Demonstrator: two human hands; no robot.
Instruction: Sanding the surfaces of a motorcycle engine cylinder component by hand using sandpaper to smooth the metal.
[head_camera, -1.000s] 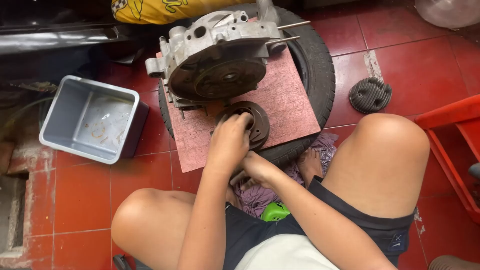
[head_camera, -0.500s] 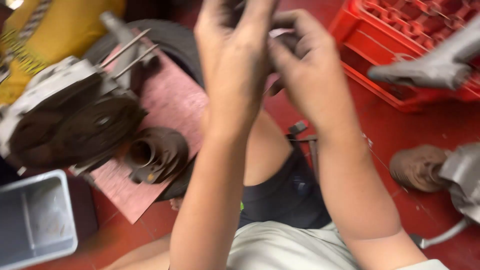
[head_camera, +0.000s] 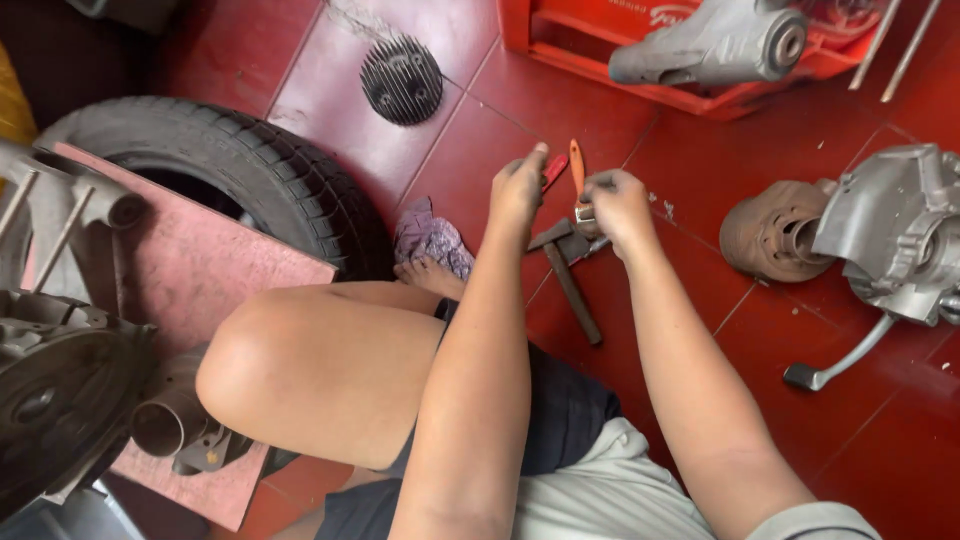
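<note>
My left hand (head_camera: 519, 188) is curled around a red-handled tool (head_camera: 556, 171) just above the red tile floor. Beside it, my right hand (head_camera: 616, 203) grips an orange-handled tool (head_camera: 576, 165) that points upward, with a metal collar at its base. A hammer (head_camera: 571, 282) with a dark wooden handle lies on the floor right under both hands. My bent knee (head_camera: 300, 370) is at the left, and my bare foot (head_camera: 428, 275) rests against a tyre.
A black tyre (head_camera: 240, 165) carries a pink board (head_camera: 200, 270) and a grey engine casing (head_camera: 50, 400) at left. A finned round part (head_camera: 401, 79) lies beyond. A red crate (head_camera: 600, 60) holds a metal part. Another engine casing (head_camera: 900, 240), a dusty drum (head_camera: 770, 235) and a cloth (head_camera: 428, 238) are nearby.
The view has swung from the engine on the tyre to the floor on my right. Both hands left the round part on the board and now hold tools by the hammer.
</note>
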